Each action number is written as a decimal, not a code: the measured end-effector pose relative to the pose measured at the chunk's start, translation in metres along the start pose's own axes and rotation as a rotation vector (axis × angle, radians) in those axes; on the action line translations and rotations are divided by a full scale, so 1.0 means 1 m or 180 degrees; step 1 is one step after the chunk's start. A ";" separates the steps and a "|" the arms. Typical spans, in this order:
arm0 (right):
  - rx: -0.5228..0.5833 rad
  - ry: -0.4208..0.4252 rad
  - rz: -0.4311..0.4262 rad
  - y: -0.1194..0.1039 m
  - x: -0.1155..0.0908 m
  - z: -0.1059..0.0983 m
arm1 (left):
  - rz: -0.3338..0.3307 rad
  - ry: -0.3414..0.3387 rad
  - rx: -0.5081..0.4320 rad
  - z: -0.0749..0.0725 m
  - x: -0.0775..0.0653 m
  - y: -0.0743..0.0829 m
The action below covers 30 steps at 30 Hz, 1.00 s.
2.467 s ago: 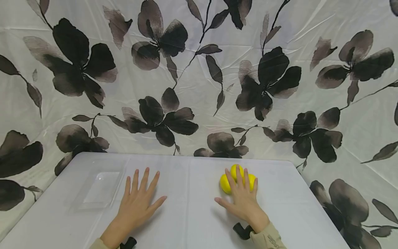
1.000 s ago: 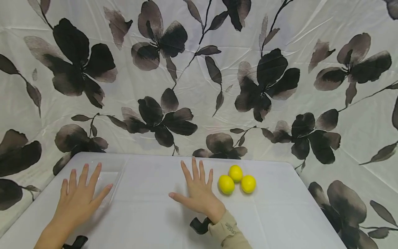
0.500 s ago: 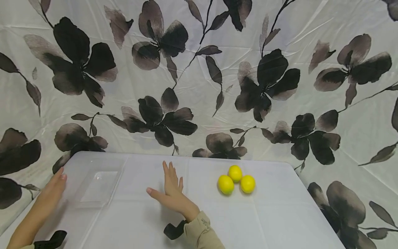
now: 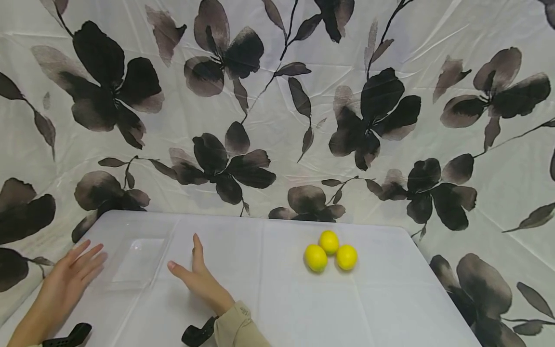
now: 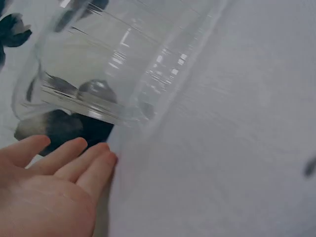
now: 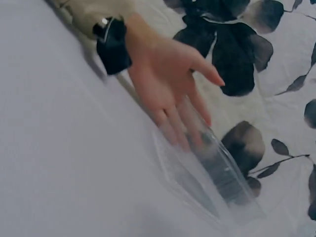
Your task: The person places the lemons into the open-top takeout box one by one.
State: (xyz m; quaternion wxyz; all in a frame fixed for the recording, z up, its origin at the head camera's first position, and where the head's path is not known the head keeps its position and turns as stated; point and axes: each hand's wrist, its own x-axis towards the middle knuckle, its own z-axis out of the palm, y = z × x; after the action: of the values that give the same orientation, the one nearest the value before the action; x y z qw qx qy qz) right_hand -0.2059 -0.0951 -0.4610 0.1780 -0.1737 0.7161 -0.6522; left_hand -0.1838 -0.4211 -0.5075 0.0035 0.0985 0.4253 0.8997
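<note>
Head view: looks forward and down from the person's side, far enough back to take in most of the desk (image 4: 299, 301) and the flowered cloth (image 4: 277, 106) beyond. Left wrist view: close up, past the left hand (image 5: 49, 192) to a clear container (image 5: 118, 59). Right wrist view: faces that hand from farther off. All three share hand and container.

Place: tabletop setup, room type unclear | white table (image 4: 312, 299) | creased floral-print cloth (image 4: 303, 168) behind it
</note>
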 end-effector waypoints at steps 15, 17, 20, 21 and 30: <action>0.1072 -0.0888 0.0020 0.029 -0.002 0.033 | -0.0065 -0.0024 0.1728 -0.004 -0.001 -0.012; 0.1114 -0.0920 -0.0061 0.032 -0.003 0.035 | -0.0182 0.0130 0.1933 0.000 -0.002 -0.013; 0.1203 -0.0957 -0.0152 0.034 -0.004 0.037 | -0.0316 0.0293 0.2070 0.005 -0.004 -0.014; 0.1213 -0.0977 -0.0160 0.035 -0.004 0.036 | -0.0367 0.0336 0.2150 0.007 -0.005 -0.015; 0.1344 -0.1103 -0.0183 0.035 -0.004 0.033 | -0.0623 0.0466 0.2784 0.017 -0.002 -0.018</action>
State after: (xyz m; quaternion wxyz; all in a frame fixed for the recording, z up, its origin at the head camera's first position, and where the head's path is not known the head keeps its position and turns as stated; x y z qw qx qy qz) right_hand -0.1867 -0.1190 -0.4990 0.3116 -0.2620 0.5179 -0.7524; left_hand -0.1799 -0.3967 -0.5112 0.0166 -0.0139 0.7718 0.6355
